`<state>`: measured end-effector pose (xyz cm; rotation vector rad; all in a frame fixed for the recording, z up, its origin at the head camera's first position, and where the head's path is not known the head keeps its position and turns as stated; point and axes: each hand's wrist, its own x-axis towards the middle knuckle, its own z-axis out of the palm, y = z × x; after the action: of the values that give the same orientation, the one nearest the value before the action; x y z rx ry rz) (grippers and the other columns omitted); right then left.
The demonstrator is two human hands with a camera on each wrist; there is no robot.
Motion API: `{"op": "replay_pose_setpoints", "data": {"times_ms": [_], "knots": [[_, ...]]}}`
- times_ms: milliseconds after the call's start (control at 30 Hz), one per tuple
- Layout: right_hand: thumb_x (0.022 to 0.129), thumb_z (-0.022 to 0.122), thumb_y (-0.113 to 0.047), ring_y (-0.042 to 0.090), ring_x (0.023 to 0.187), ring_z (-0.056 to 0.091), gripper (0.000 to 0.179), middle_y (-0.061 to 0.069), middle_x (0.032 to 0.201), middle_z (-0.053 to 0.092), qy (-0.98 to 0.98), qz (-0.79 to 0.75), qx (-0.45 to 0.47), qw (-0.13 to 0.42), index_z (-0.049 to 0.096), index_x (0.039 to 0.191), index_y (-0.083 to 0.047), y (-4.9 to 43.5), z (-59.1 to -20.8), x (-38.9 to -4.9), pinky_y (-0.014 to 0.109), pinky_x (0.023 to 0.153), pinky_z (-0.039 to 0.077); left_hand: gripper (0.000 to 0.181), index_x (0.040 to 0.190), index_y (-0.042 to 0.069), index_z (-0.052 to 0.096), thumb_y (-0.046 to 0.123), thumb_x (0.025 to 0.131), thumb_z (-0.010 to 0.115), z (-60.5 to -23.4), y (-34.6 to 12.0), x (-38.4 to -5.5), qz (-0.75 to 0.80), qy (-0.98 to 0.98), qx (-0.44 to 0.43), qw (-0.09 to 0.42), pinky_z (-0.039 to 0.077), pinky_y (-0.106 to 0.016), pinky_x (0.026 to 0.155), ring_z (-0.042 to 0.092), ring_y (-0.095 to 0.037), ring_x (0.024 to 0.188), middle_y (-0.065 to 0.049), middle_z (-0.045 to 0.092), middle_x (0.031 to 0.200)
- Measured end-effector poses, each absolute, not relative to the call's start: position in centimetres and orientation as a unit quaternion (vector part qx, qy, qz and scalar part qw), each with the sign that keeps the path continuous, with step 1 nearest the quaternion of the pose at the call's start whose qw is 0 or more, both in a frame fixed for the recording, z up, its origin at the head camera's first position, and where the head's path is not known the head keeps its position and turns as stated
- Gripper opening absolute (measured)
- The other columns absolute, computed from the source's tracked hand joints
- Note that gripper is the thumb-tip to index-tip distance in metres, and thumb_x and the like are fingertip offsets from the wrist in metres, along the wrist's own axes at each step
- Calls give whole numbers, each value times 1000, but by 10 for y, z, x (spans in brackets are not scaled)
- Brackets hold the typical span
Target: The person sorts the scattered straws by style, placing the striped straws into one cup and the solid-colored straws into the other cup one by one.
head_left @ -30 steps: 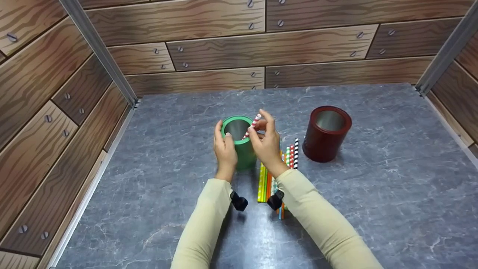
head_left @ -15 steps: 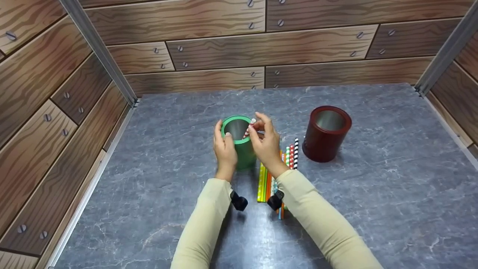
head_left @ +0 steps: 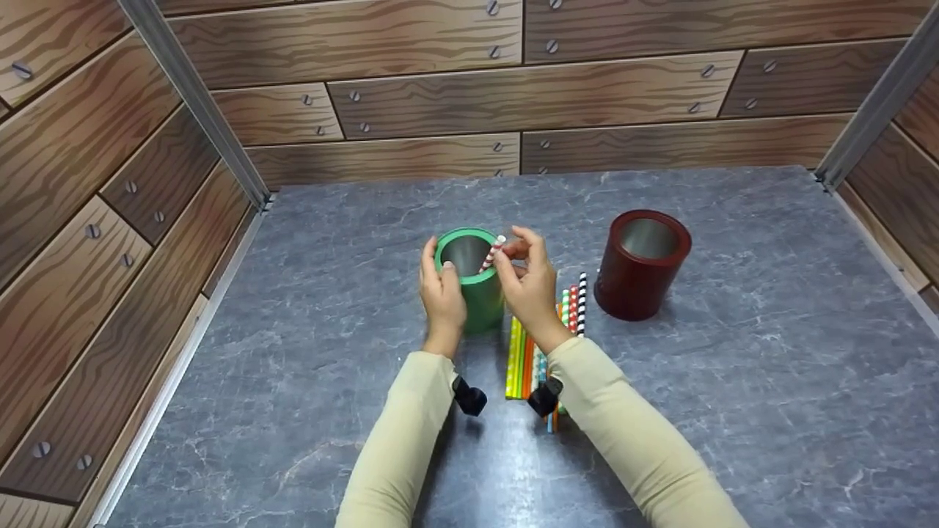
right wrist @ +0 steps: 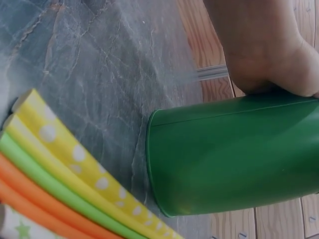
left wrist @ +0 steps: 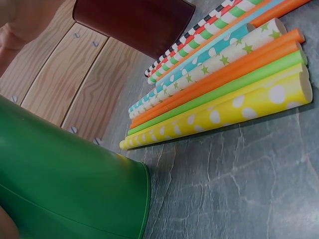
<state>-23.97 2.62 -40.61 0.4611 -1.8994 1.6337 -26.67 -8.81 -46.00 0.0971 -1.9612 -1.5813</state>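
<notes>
In the head view my left hand [head_left: 442, 293] holds the green cylindrical container [head_left: 484, 308] by its left side, thumb at the rim. A red-and-white striped straw [head_left: 492, 254] leans in the container's right side, its upper end above the rim and its lower part hidden inside. Just right of that straw is my right hand [head_left: 530, 282], thumb tip close beside it and index finger raised off it. Whether the thumb still touches the straw is hard to see. The container's green wall [right wrist: 229, 154] fills much of the right wrist view.
Several patterned and plain straws [left wrist: 214, 117] lie side by side on the grey marbled table [head_left: 330, 293], partly under my right forearm. A dark red cylindrical container [head_left: 637, 286] stands to the right. Wood-patterned walls [head_left: 440, 95] enclose the table's back and sides.
The striped straw has sunk lower into the green container. My right hand followed it down, then moved slightly right, its fingers coming off the straw. My left hand has stayed put.
</notes>
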Motion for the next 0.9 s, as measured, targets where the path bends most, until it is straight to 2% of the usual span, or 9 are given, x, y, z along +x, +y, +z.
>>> {"op": "replay_pose_setpoints", "data": {"times_ms": [133, 267, 367, 533, 767, 900], "knots": [[85, 56, 6, 29, 84, 59, 34, 23, 88, 57, -711, 619, 169, 288, 44, 116, 9, 34, -418, -245, 27, 66, 53, 49, 138, 5, 39, 13, 90, 37, -460, -88, -266, -599, -741, 37, 301, 34, -42, 102, 41, -24, 127, -14, 43, 140], [86, 57, 3, 19, 83, 59, 33, 20, 88, 58, -697, 638, 164, 283, 45, 116, 7, 43, -436, -256, 23, 66, 53, 48, 138, 4, 38, 11, 91, 37, -461, -88, -267, -602, -738, 34, 302, 33, -42, 103, 40, -25, 127, -15, 43, 139], [85, 56, 6, 10, 79, 57, 30, 18, 86, 56, -682, 660, 153, 276, 46, 113, 10, 49, -431, -251, 22, 67, 53, 48, 139, 4, 37, 12, 91, 36, -461, -88, -267, -602, -740, 33, 298, 33, -41, 103, 40, -24, 128, -14, 42, 140], [84, 56, 8, 5, 75, 55, 26, 18, 85, 56, -686, 659, 131, 278, 49, 108, 14, 62, -439, -254, 20, 64, 52, 48, 139, 5, 37, 12, 91, 35, -461, -87, -266, -600, -742, 34, 296, 34, -41, 103, 40, -23, 128, -13, 42, 140], [84, 60, 0, 2, 68, 56, 21, 16, 81, 60, -719, 635, 75, 274, 55, 103, 8, 84, -455, -260, 19, 60, 51, 48, 139, 6, 37, 11, 92, 35, -460, -87, -265, -599, -744, 38, 292, 36, -41, 99, 42, -23, 124, -12, 41, 141], [81, 65, -4, 6, 66, 55, 19, 13, 78, 63, -760, 585, 36, 282, 59, 98, 4, 95, -459, -259, 15, 59, 47, 48, 140, 7, 36, 12, 92, 34, -459, -88, -264, -600, -746, 35, 287, 35, -41, 99, 40, -22, 126, -10, 40, 142]]}}
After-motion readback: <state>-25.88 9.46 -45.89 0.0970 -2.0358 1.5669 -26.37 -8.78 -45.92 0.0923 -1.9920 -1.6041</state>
